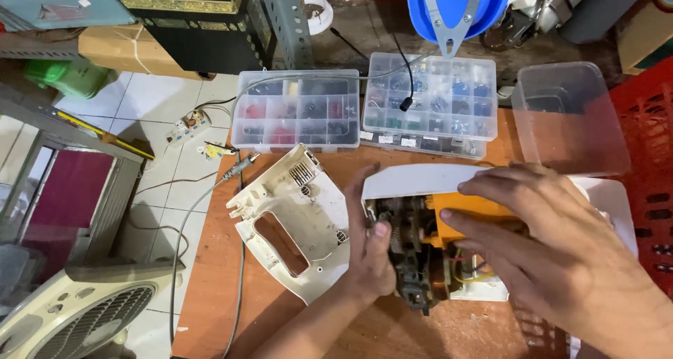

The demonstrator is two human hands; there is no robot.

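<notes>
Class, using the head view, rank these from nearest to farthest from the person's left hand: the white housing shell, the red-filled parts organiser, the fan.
1. White housing shell: touching the left hand, on its left.
2. Red-filled parts organiser: behind, at the table's back edge.
3. Fan: far left, on the floor.

Head camera, looking steeply down

One close view from above the wooden table (231, 289); tiled floor (161, 120) fills the left, cluttered shelves line the frame's top edge.

Premises appear to be a small appliance repair workshop: two clear compartment boxes (296, 111) of small parts far on the wooden bench (210, 296), an opened appliance shell (294, 219), a fan (77, 317) near left.
</notes>
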